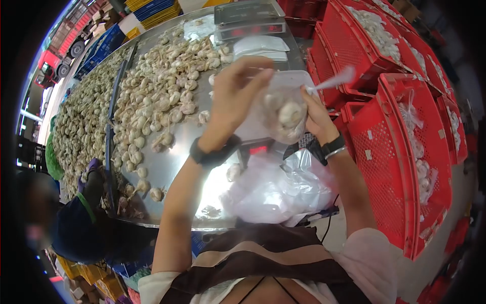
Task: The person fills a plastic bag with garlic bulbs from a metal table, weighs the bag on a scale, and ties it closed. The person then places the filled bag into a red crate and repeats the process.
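A clear plastic bag of garlic bulbs hangs above the scale area in front of me. My right hand grips it near the top, and its twisted neck sticks out to the right, blurred. My left hand is raised just left of the bag, fingers bent and apart from the thumb, slightly smeared, with nothing visible in them. Below the bag, a scale with a red lit display is partly hidden. A pile of thin plastic bags lies at the table's near edge.
Loose garlic bulbs cover the metal table's left side, split by a divider bar. A second scale and white bags are at the back. Red crates holding bagged garlic stand right. Another person is at left.
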Available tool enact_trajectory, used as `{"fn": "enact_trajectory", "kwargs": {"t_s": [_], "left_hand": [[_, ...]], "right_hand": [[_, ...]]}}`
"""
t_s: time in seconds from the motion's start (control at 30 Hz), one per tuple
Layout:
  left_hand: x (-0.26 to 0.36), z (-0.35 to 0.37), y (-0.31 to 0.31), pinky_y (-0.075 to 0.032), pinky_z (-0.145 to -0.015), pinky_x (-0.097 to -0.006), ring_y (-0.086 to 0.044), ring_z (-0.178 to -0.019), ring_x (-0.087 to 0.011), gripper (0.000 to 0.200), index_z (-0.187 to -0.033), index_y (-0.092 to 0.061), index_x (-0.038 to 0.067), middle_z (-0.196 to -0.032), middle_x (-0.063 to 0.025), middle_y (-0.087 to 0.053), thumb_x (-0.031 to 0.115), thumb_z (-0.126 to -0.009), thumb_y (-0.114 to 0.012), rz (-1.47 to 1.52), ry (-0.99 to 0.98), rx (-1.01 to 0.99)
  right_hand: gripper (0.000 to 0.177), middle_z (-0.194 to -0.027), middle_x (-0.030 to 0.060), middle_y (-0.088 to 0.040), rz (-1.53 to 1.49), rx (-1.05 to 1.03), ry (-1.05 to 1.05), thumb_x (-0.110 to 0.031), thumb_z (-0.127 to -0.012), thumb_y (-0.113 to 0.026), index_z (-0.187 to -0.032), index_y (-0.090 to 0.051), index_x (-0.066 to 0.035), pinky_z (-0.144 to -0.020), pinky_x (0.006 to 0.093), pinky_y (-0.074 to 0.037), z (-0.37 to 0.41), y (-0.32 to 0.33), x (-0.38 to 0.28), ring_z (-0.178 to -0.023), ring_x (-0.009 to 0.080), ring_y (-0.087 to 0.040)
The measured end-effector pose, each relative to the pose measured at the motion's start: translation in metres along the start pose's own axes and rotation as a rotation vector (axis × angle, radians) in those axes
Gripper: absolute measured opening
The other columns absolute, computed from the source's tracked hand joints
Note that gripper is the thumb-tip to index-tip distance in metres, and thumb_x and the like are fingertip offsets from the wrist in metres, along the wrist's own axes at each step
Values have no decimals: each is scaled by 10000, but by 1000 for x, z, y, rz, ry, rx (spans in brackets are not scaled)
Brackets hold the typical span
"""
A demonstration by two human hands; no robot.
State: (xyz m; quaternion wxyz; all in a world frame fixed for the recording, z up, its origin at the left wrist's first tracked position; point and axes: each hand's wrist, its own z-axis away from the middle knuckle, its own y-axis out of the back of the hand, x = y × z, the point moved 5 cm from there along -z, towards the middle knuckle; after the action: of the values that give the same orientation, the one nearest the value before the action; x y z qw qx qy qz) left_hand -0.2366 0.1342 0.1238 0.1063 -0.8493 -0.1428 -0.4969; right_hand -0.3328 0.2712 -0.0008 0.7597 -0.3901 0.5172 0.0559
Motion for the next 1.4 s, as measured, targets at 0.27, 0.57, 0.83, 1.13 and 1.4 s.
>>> {"fn": "enact_trajectory", "kwargs": {"t_s": [0.27, 0.57, 0.83, 1.13, 1.4], "left_hand": [[-51, 115, 12, -429, -628, -222, -540, -694, -75, 115, -900, -573, 8, -793, -30, -586, 98, -831, -556, -171, 473, -103], [-109, 241, -43, -470, -711, -386, -575, -845, -304, 495, -1053, -501, 87, -1006, -118, -544, 385, -691, -657, -956, 341, -1037], [-109, 241, -35, -421, -551, -290, -547, -608, -159, 195, -869, -573, 16, -652, -81, -556, 188, -785, -613, -213, 677, -744], [-101, 238, -21, -385, -521, -265, -462, -574, -100, 173, -873, -587, -9, -638, -56, -562, 154, -820, -571, -463, 637, -820], [-102, 246, -15, -411, -582, -210, -519, -634, -59, 72, -740, -633, -3, -704, -17, -617, 43, -710, -679, -103, 1023, -682]], "right_hand": [[315, -1030, 50, -494, -783, -257, -75, -277, -905, -376, -1126, -421, -57, -728, 269, -465, 59, 67, 45, -915, 163, -511], [314, -1036, 79, -536, -226, 162, 298, -206, -900, -415, -1151, -437, -19, -749, 303, -481, 162, 82, -40, -896, 181, -557], [473, -1163, 128, -513, 1386, 711, 803, -180, -760, -597, -1163, -460, 25, -898, 304, -370, 270, 126, -271, -1079, 205, -478], [491, -1119, 115, -539, 301, 765, 874, -175, -714, -635, -1141, -481, 13, -849, 285, -411, 278, 385, -302, -1015, 198, -522], [491, -1121, 115, -533, 554, 773, 785, -177, -729, -624, -1155, -464, 6, -850, 288, -421, 291, 463, -302, -1007, 203, -527]]}}
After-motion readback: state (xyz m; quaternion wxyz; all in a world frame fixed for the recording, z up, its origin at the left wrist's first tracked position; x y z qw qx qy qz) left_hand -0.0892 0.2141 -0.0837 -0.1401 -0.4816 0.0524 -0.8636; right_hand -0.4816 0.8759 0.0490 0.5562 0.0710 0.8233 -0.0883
